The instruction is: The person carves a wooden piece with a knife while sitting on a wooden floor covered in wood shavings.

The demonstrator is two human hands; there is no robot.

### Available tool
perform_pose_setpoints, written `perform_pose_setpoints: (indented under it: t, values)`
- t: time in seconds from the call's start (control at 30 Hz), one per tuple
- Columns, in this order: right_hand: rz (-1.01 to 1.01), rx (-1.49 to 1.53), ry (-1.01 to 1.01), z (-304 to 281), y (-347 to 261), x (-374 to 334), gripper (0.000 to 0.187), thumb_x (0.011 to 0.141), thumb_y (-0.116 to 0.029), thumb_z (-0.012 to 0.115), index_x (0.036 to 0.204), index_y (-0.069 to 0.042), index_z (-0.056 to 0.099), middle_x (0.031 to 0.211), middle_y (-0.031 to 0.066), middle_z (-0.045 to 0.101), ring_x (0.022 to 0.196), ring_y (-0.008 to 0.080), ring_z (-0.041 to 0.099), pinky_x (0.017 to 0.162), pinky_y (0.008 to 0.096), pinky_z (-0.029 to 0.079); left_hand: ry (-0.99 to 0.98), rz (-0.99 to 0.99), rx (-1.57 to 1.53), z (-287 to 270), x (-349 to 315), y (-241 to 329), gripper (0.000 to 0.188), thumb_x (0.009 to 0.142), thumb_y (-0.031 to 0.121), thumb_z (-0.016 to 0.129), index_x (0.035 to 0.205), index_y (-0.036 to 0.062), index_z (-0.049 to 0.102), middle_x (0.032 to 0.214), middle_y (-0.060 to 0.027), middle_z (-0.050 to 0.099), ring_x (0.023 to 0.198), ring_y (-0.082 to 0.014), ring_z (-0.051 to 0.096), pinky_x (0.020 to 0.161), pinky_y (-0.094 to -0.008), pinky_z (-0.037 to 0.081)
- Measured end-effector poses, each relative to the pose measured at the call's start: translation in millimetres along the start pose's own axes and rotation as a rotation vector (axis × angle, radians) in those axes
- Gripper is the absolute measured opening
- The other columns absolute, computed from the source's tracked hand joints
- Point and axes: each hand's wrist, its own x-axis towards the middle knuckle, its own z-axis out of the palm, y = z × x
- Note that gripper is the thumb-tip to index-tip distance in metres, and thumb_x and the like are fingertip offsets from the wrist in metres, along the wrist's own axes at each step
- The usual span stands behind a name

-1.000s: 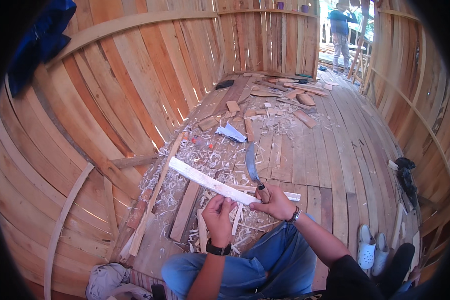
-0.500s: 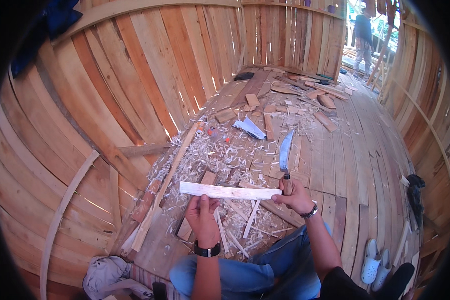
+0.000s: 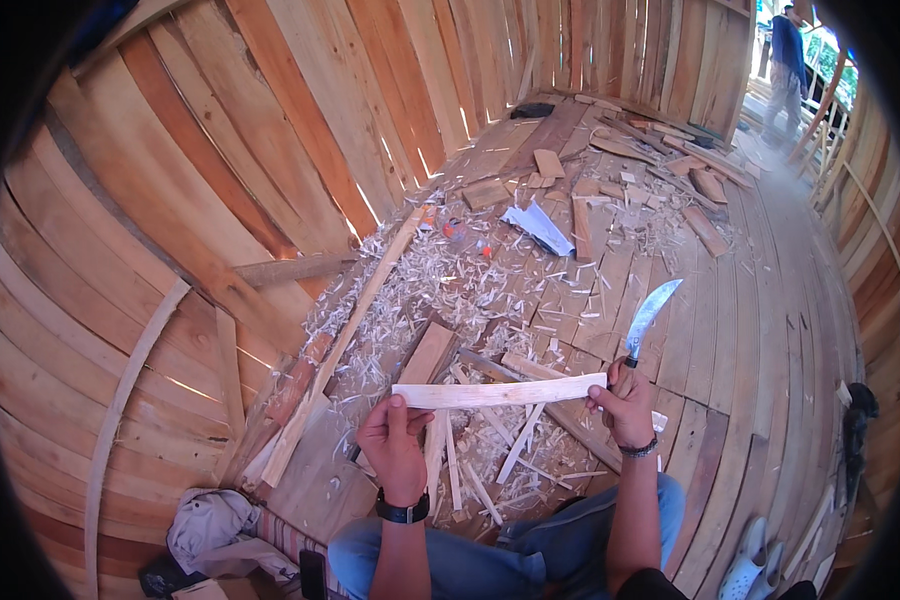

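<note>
A pale, flat wooden strip (image 3: 500, 392) stretches level between my two hands above the shavings. My left hand (image 3: 398, 450) pinches its left end between thumb and fingers. At the other end, my right hand (image 3: 625, 408) grips the strip with thumb and fingertips. That same hand also holds a knife (image 3: 650, 318) by its dark handle, the broad curved blade pointing up and away from me. Below the strip, a wooden block (image 3: 432, 350) and several thin split sticks (image 3: 518, 442) lie on the floor.
Wood shavings (image 3: 460, 270) cover the plank floor ahead. A long batten (image 3: 345, 345) lies to the left, near the plank wall. Farther off are a folded white sheet (image 3: 538, 228) and offcuts (image 3: 705, 230). Light clogs (image 3: 745, 572) sit at lower right. A person (image 3: 787, 65) stands beyond the doorway.
My left hand has shifted from under the strip to its left end. The strip and knife have moved right in the picture, and the view has tilted.
</note>
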Motion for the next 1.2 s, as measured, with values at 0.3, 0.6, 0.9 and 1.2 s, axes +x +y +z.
perform_pose_setpoints:
  t: [0.3,0.6,0.9,1.2]
  values:
    - [-0.032,0.014,0.042,-6.2,5.0,-3.7,0.027,0.081,0.004,0.063,0.086,-0.008,0.039,0.07,0.0046,0.055,0.058,0.0142,0.061,0.05,0.0253,0.049,-0.003,0.073,0.186,-4.3,-9.6,6.2,0.021,0.095,0.012,0.053,0.099,-0.0057,0.063,0.081,-0.0122,0.067,0.067,-0.016,0.065,0.061,-0.0268,0.054]
    - [-0.096,-0.004,0.064,-3.6,-1.8,-9.5,0.029,0.081,-0.001,0.066,0.085,-0.009,0.039,0.064,0.0049,0.056,0.052,0.0116,0.059,0.044,0.0213,0.046,0.026,0.192,0.247,-5.9,-14.1,8.0,0.025,0.096,0.013,0.05,0.099,-0.0086,0.064,0.08,-0.0133,0.067,0.066,-0.0145,0.065,0.06,-0.0257,0.054]
    - [-0.108,0.025,0.104,-5.3,1.2,-6.9,0.027,0.081,0.001,0.064,0.085,-0.009,0.039,0.066,0.0041,0.055,0.053,0.0117,0.059,0.045,0.0212,0.046,0.024,0.009,-0.147,-0.8,-12.9,5.5,0.036,0.099,0.02,0.04,0.107,-0.011,0.057,0.089,-0.0154,0.067,0.077,-0.0209,0.067,0.068,-0.0306,0.055]
    - [-0.014,0.1,0.122,20.9,18.1,-12.3,0.028,0.08,0.007,0.064,0.084,-0.007,0.041,0.074,0.0029,0.05,0.057,0.0153,0.061,0.05,0.0257,0.052,-0.342,-0.081,0.142,9.6,-26.7,-11.2,0.023,0.094,0.004,0.05,0.113,-0.007,0.056,0.099,-0.0156,0.067,0.088,-0.0205,0.066,0.08,-0.0319,0.055]
